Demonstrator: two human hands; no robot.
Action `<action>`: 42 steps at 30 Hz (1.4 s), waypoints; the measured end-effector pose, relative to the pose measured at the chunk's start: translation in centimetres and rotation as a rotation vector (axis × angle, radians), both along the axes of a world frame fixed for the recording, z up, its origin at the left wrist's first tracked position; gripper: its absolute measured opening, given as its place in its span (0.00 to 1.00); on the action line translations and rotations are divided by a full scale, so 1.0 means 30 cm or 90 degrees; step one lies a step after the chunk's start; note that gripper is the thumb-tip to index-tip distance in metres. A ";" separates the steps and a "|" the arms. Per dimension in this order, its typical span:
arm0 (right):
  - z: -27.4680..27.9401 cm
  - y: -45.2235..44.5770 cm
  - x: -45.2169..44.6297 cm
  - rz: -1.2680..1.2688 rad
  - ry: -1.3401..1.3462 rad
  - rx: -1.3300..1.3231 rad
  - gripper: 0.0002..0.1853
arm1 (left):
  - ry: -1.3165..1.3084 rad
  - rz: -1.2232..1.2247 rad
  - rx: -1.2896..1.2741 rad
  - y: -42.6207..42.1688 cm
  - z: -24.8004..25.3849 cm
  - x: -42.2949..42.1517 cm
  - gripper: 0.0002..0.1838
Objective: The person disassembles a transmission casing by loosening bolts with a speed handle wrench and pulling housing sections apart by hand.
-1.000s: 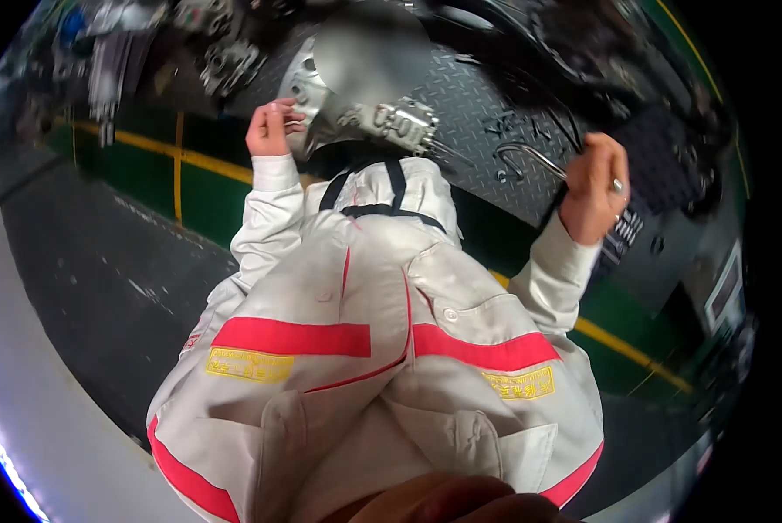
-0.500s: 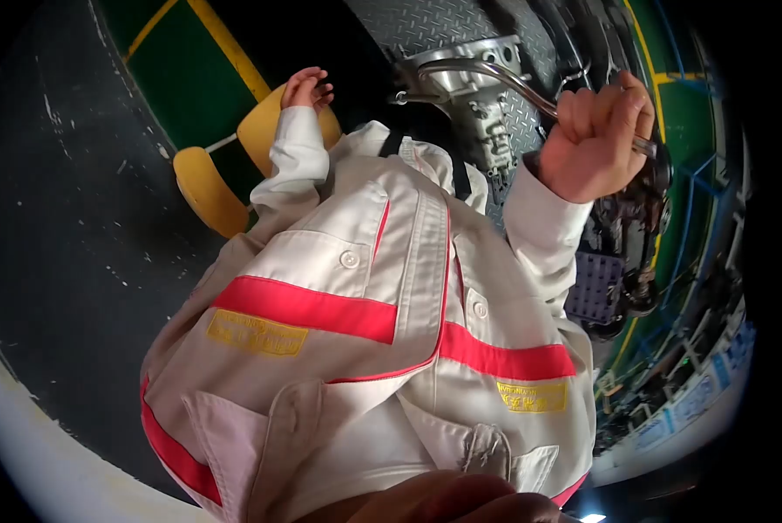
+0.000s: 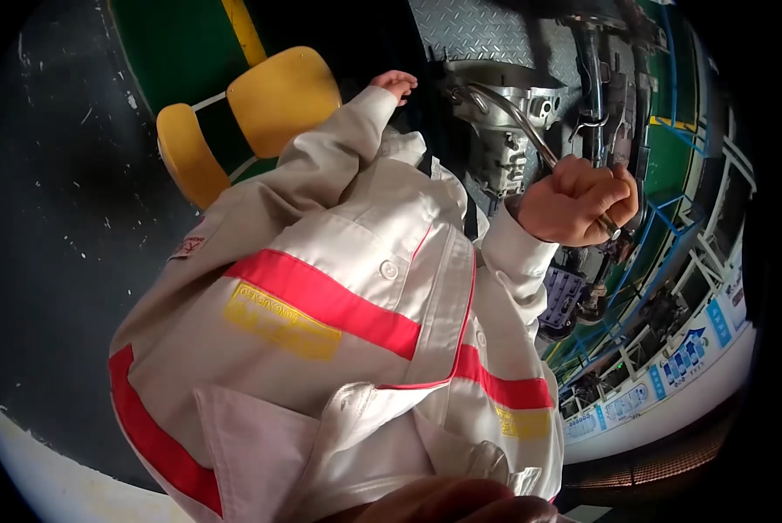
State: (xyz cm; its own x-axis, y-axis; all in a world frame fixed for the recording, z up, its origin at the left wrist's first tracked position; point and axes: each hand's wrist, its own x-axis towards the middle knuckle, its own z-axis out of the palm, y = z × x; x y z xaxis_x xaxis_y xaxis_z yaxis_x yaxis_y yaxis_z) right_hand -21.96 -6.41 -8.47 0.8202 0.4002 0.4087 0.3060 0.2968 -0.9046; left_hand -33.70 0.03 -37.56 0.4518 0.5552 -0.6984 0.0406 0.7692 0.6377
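In the head view my right hand [image 3: 582, 202] is closed round a bent metal bar [image 3: 517, 118], with one end poking out below the fist. The bar's curved far end reaches over a silver cast-metal gearbox housing [image 3: 498, 157] on a grey tread-plate surface. Whether that end touches the housing, I cannot tell. My left hand [image 3: 397, 84] is stretched out to the left of the housing, apart from it. Its fingers are loosely extended, and nothing shows in them.
A yellow chair [image 3: 284, 98] stands on the left over the green floor. Dark machine parts [image 3: 593, 96] lie beyond my right hand, with a purplish ribbed part [image 3: 562, 296] below it. Blue railings [image 3: 670, 218] run along the far right.
My right hand has come down and slightly inward with the bar. My left hand has moved right, towards the housing. The whole view has shifted too.
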 end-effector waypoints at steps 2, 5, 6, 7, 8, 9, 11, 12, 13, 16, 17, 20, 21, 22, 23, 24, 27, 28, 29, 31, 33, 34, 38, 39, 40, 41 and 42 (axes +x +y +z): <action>-0.016 0.011 -0.023 0.005 -0.019 0.009 0.10 | 0.003 0.001 -0.008 -0.016 -0.020 0.024 0.08; -0.030 0.024 -0.010 0.035 -0.029 0.014 0.09 | 0.056 -0.130 0.137 -0.065 -0.142 0.043 0.10; -0.029 0.028 -0.003 0.066 -0.048 0.015 0.10 | 0.107 -0.177 0.238 -0.074 -0.136 0.060 0.11; -0.031 0.035 0.001 0.058 -0.038 0.022 0.10 | 0.034 -0.125 0.295 -0.094 -0.126 0.069 0.11; -0.024 0.027 0.034 0.148 0.002 0.014 0.10 | -0.038 -0.072 0.350 -0.085 -0.032 0.057 0.11; -0.022 0.018 0.055 0.186 0.020 0.017 0.10 | -0.096 -0.027 0.383 -0.062 0.060 0.047 0.12; -0.016 -0.001 0.098 0.224 0.036 0.021 0.10 | -0.162 -0.011 0.476 -0.004 0.207 0.021 0.15; -0.015 -0.015 0.120 0.264 0.071 0.026 0.11 | -0.162 -0.010 0.476 0.023 0.277 -0.002 0.15; -0.012 -0.025 0.135 0.306 0.106 0.029 0.11 | -0.182 -0.041 0.545 0.042 0.352 -0.027 0.17; 0.004 -0.045 0.159 0.431 0.142 -0.001 0.11 | -0.200 -0.131 0.768 0.063 0.585 -0.093 0.28; 0.012 -0.053 0.163 0.442 0.154 -0.013 0.09 | -0.224 -0.122 0.786 0.043 0.635 -0.088 0.34; 0.017 -0.048 0.157 0.519 0.135 -0.046 0.08 | -0.294 -0.184 0.787 -0.016 0.657 -0.034 0.32; 0.022 -0.038 0.150 0.537 0.102 -0.087 0.08 | -0.290 -0.208 0.832 -0.028 0.659 -0.008 0.28; 0.025 -0.029 0.155 0.538 0.101 -0.087 0.08 | -0.289 -0.207 0.833 -0.042 0.660 0.004 0.28; 0.023 -0.020 0.165 0.604 0.101 -0.093 0.08 | -0.284 -0.356 0.711 -0.045 0.696 0.007 0.26; 0.021 -0.014 0.176 0.669 0.099 -0.099 0.08 | -0.276 -0.497 0.583 -0.049 0.717 0.016 0.23; 0.032 -0.018 0.156 0.634 0.192 -0.142 0.10 | -0.497 -0.380 0.542 -0.174 0.613 0.123 0.15; 0.047 -0.014 0.116 0.585 0.197 -0.181 0.11 | -0.516 -0.377 0.601 -0.184 0.580 0.168 0.16; 0.070 -0.013 0.077 0.484 0.160 -0.272 0.11 | -0.435 -0.353 0.791 -0.172 0.586 0.192 0.13; 0.092 -0.007 0.006 0.430 0.085 -0.304 0.12 | -0.336 -0.314 0.890 -0.156 0.576 0.298 0.13; 0.149 -0.028 -0.037 0.377 0.025 -0.426 0.15 | -0.336 -0.228 0.721 -0.086 0.595 0.386 0.12; 0.156 -0.037 -0.047 0.393 0.001 -0.440 0.16 | -0.338 -0.260 0.560 -0.025 0.605 0.419 0.13; 0.095 -0.059 0.053 0.272 0.098 -0.184 0.11 | -0.129 -0.009 0.895 0.165 0.540 0.271 0.22; 0.087 -0.066 0.088 0.238 0.104 -0.170 0.10 | -0.110 -0.108 0.908 0.132 0.537 0.195 0.26; 0.090 -0.056 0.105 0.204 0.111 -0.158 0.10 | -0.091 -0.207 0.916 0.074 0.556 0.108 0.29; 0.099 -0.031 0.111 0.199 0.111 -0.158 0.10 | -0.128 -0.263 0.848 0.000 0.551 0.034 0.32; 0.112 -0.001 0.113 0.078 0.126 -0.158 0.10 | -0.164 -0.317 0.777 -0.058 0.532 -0.029 0.35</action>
